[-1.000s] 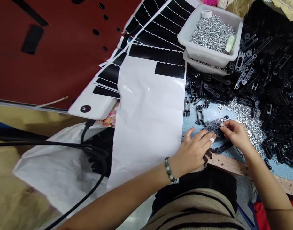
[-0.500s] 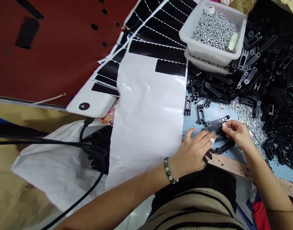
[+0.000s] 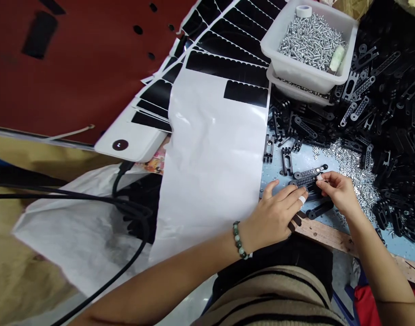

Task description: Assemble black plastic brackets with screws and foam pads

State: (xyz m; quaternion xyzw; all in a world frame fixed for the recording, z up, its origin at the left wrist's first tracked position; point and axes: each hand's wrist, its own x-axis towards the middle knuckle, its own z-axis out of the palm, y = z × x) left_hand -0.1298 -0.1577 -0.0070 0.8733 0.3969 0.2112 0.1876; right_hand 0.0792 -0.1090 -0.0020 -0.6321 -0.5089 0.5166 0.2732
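My left hand (image 3: 275, 213) lies stretched over the near ends of a few black plastic arms, fingers extended and thumb apart. Its fingertips touch a black lattice-patterned arm (image 3: 304, 182). My right hand (image 3: 339, 192) pinches thumb and forefinger together at the far end of that arm; whatever is between the fingertips is too small to make out. White tape wraps a finger on each hand. Just beyond lies another lattice arm (image 3: 309, 173) with a silvery pin near its end. A loose black arm (image 3: 320, 210) rests below my right hand.
Small metal nuts and rivets (image 3: 358, 176) are spread right of my hands. Black plastic parts (image 3: 390, 113) heap behind them. A white bin (image 3: 277, 52) of rivets stands stacked on another tub. White sheeting with black stickers (image 3: 214, 158) covers the left side, beside a white device (image 3: 135, 149).
The view has shifted slightly, so the bins and sheet sit a little further right. Both hands keep nearly the same position and grip on the black arms.
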